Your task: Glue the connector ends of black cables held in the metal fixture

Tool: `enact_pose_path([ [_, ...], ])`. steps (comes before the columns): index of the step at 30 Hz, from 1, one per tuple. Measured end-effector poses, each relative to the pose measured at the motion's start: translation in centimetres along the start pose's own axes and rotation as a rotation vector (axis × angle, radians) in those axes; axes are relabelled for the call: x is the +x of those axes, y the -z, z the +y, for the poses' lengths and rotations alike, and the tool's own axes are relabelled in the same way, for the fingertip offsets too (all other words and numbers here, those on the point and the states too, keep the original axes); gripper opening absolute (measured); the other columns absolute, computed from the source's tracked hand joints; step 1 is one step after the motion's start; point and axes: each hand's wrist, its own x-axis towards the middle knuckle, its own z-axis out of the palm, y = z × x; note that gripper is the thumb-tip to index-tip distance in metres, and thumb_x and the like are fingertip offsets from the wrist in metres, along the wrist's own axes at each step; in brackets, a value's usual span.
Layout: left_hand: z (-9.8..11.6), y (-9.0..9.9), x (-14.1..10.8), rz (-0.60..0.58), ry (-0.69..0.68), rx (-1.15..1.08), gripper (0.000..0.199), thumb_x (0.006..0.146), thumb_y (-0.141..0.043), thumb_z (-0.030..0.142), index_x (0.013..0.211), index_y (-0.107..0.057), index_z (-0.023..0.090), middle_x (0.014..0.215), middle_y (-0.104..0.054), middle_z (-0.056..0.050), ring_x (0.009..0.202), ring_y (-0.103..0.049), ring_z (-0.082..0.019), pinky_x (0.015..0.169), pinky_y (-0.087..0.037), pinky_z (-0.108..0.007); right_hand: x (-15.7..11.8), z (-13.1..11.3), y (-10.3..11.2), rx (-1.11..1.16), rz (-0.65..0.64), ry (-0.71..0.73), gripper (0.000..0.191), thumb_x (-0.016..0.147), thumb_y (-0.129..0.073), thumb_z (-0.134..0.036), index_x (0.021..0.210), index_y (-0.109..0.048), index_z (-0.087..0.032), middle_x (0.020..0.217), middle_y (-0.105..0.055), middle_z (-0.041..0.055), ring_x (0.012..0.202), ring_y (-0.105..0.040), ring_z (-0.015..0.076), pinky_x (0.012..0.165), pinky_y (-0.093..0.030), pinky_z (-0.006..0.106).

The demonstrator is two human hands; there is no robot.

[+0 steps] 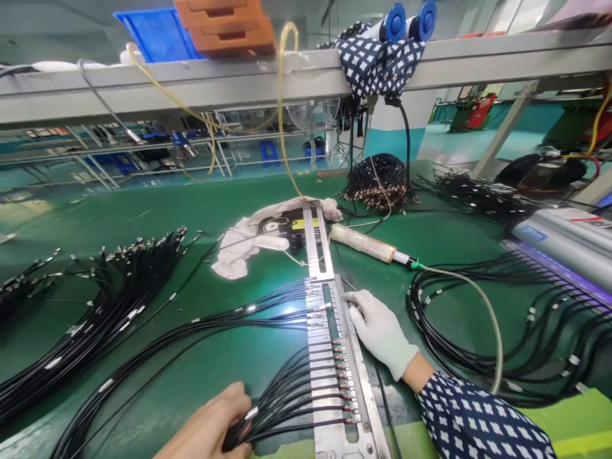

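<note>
A long slotted metal fixture [351, 357] lies on the green bench, running away from me. Several black cables with metal connectors sit side by side across its near half, their ends at the rail. My bare left hand [215, 421] is closed around this bundle of black cables [282, 395], left of the fixture. More cables [201, 325] reach the fixture's farther part, under a bright light. My right hand [380, 328], in a white glove, has its fingers bent against the fixture's right rail, gripping its edge; the fingertips are partly hidden.
A tape-wrapped tool [363, 242] with a hose lies beyond my right hand. White cloth [234, 248] drapes around a black device [282, 226]. Cable bundles lie left [119, 306] and far back [380, 182]. A silver machine [568, 245] with cables stands right. A shelf beam [215, 76] crosses above.
</note>
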Motion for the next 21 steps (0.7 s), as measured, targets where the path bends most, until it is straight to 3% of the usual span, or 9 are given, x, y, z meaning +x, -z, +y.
enact_pose_path([
  [3, 0.4, 1.0, 0.1, -0.205, 0.114, -0.278, 0.035, 0.071, -0.055, 0.056, 0.087, -0.054, 0.025, 0.074, -0.062, 0.001, 0.061, -0.058, -0.017, 0.054, -0.046, -0.026, 0.0, 0.0, 0.0, 0.0, 0.004, 0.004, 0.027, 0.094, -0.04, -0.018, 0.112, -0.059, -0.022, 0.105, -0.063, 0.004, 0.101, -0.059, 0.0205, 0.093, -0.046, 0.034],
  [5, 1.0, 1.8, -0.2, -0.385, 0.198, -0.49, 0.049, 0.074, -0.049, 0.071, 0.093, -0.052, 0.025, 0.058, -0.054, 0.005, 0.043, -0.047, -0.013, 0.042, -0.036, -0.024, 0.0, 0.0, 0.0, -0.002, 0.007, 0.006, 0.027, 0.094, -0.041, -0.018, 0.112, -0.059, -0.022, 0.105, -0.063, 0.0042, 0.102, -0.059, 0.0208, 0.093, -0.046, 0.034],
  [7, 2.1, 3.1, -0.4, -0.477, 0.221, -0.641, 0.062, 0.074, -0.042, 0.082, 0.093, -0.052, 0.023, 0.046, -0.042, 0.009, 0.032, -0.032, -0.009, 0.034, -0.025, -0.022, 0.0, 0.1, 0.0, -0.004, 0.006, 0.008, 0.027, 0.094, -0.041, -0.018, 0.113, -0.059, -0.022, 0.105, -0.063, 0.0044, 0.101, -0.06, 0.0211, 0.093, -0.046, 0.035],
  [11, 4.4, 5.8, -0.4, -0.454, 0.12, -0.783, 0.062, 0.08, -0.04, 0.08, 0.088, -0.055, 0.02, 0.039, -0.027, 0.012, 0.028, -0.015, -0.006, 0.032, -0.009, -0.022, 0.0, 0.1, 0.0, -0.003, 0.0, 0.011, 0.027, 0.093, -0.041, -0.017, 0.113, -0.059, -0.022, 0.106, -0.063, 0.0048, 0.102, -0.059, 0.0218, 0.093, -0.046, 0.036],
  [13, 4.3, 6.4, 0.0, -0.478, 0.092, -0.712, 0.061, 0.083, -0.037, 0.078, 0.087, -0.057, 0.02, 0.039, -0.024, 0.012, 0.029, -0.013, -0.007, 0.033, -0.008, -0.024, 0.0, 0.1, 0.0, -0.002, -0.003, 0.013, 0.027, 0.093, -0.042, -0.017, 0.113, -0.059, -0.022, 0.106, -0.063, 0.0048, 0.102, -0.059, 0.0219, 0.092, -0.046, 0.036],
  [15, 3.4, 6.3, 0.4, -0.41, 0.063, -0.502, 0.061, 0.082, -0.038, 0.078, 0.081, -0.058, 0.02, 0.045, -0.032, 0.009, 0.036, -0.023, -0.008, 0.037, -0.019, -0.023, 0.0, 0.0, 0.1, -0.001, -0.004, 0.012, 0.027, 0.093, -0.042, -0.017, 0.113, -0.059, -0.022, 0.106, -0.063, 0.0049, 0.102, -0.059, 0.0219, 0.092, -0.047, 0.036],
  [17, 2.1, 6.0, 0.8, -0.22, 0.018, -0.288, 0.059, 0.082, -0.042, 0.075, 0.074, -0.058, 0.019, 0.059, -0.048, 0.003, 0.053, -0.042, -0.011, 0.051, -0.035, -0.022, 0.0, -0.1, 0.2, 0.0, -0.005, 0.01, 0.026, 0.093, -0.042, -0.017, 0.112, -0.059, -0.022, 0.106, -0.063, 0.0047, 0.102, -0.059, 0.0218, 0.092, -0.047, 0.036],
  [19, 1.0, 6.1, 1.1, -0.083, -0.04, -0.217, 0.054, 0.085, -0.042, 0.069, 0.073, -0.058, 0.018, 0.074, -0.055, 0.0, 0.071, -0.049, -0.015, 0.065, -0.04, -0.023, 0.0, -0.2, 0.3, 0.0, -0.008, 0.014, 0.026, 0.093, -0.042, -0.017, 0.112, -0.06, -0.022, 0.106, -0.063, 0.0043, 0.101, -0.059, 0.0215, 0.092, -0.047, 0.035],
  [21, 0.3, 6.3, 1.5, -0.124, -0.053, -0.267, 0.052, 0.088, -0.04, 0.066, 0.076, -0.058, 0.019, 0.064, -0.047, 0.003, 0.064, -0.044, -0.014, 0.06, -0.037, -0.022, 0.0, -0.2, 0.2, 0.001, -0.01, 0.02, 0.026, 0.093, -0.043, -0.017, 0.112, -0.059, -0.023, 0.106, -0.063, 0.0039, 0.101, -0.059, 0.0212, 0.093, -0.046, 0.035],
])
